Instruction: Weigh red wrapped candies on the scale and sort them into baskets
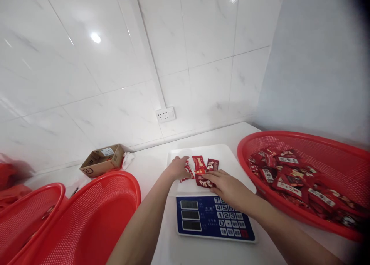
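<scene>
Red snack packets (199, 163) lie in a small cluster on the white pan of a digital scale, under and between both hands. The left hand (177, 168) is partly open, its fingers curved over the leftmost packet; whether it grips that packet, I cannot tell. The right hand (224, 185) has loosely bent fingers touching the nearest packet, a firm hold not being evident. The step in hand looks like arranging packets on the scale pan (221, 151); the next move seems to call for light fingertip contact, without pressing on the pan. Nearer the body is the scale's blue keypad panel (209, 220). To the right, a red mesh basket (280, 135) holds many similar packets; another red basket (98, 203) stands left on the table (152, 163).
</scene>
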`<state>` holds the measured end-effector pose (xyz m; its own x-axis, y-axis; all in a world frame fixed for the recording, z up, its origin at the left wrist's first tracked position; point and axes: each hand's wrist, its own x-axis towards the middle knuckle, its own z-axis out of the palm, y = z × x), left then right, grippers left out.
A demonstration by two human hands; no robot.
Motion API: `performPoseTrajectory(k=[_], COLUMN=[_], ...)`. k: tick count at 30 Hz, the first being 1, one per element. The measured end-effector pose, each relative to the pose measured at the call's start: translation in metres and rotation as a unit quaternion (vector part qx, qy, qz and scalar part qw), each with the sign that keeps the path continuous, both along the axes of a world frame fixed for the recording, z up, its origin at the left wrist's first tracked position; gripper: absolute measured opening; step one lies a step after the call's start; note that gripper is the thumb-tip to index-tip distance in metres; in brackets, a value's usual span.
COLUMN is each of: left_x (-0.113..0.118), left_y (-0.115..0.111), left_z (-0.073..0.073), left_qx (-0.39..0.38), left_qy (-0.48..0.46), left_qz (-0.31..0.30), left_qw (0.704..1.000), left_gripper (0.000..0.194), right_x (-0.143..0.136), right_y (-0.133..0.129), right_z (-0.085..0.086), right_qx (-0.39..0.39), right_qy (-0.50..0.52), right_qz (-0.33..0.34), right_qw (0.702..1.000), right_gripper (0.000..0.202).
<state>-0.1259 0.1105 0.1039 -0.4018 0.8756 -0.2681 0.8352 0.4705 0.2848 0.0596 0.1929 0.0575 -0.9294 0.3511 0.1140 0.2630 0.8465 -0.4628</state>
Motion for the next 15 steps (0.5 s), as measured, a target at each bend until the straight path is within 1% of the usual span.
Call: performPoseTrajectory(k=[1,3,5,7,8,10,12,13,14,15], left_x=[-0.001,-0.001,0.002,0.006,0.007,0.006,-0.001,-0.007,-0.014,-0.022], left_y=[0.001,0.002,0.000,-0.008,-0.015,-0.038,-0.071,-0.090,-0.109,-0.129], left_z=[-0.001,-0.002,0.001,0.008,0.014,0.030,0.047,0.054,0.058,0.059], left_qx=[0.000,0.004,0.013,0.029,0.040,0.065,0.087,0.092,0.098,0.099], left_qy=[-0.002,-0.004,-0.008,-0.011,-0.009,0.000,0.006,0.009,0.019,0.036], left_qz=[-0.002,-0.006,-0.010,-0.011,-0.010,-0.002,0.016,0.030,0.051,0.090], left_qw=[1.000,1.000,1.000,0.999,0.999,0.998,0.996,0.995,0.994,0.990], left_gripper=[0.080,0.070,0.059,0.051,0.047,0.038,0.029,0.028,0.030,0.033], right_x=[-0.001,-0.001,-0.002,-0.001,-0.001,0.001,0.005,0.007,0.009,0.010], right_y=[0.000,0.000,0.000,0.000,0.000,0.001,0.004,0.005,0.005,0.006], right_z=[0.001,0.004,0.008,0.009,0.010,0.009,0.009,0.008,0.009,0.009], right_qx=[0.000,0.001,0.001,-0.006,-0.011,-0.025,-0.052,-0.071,-0.090,-0.107], right_qy=[-0.005,-0.011,-0.013,-0.010,-0.008,-0.003,0.005,0.011,0.019,0.028], right_qz=[0.002,0.000,-0.006,-0.013,-0.015,-0.022,-0.029,-0.030,-0.030,-0.031], right_qw=[1.000,1.000,1.000,1.000,1.000,0.999,0.998,0.997,0.995,0.993], right_gripper=[0.049,0.048,0.047,0.049,0.049,0.046,0.042,0.040,0.039,0.039])
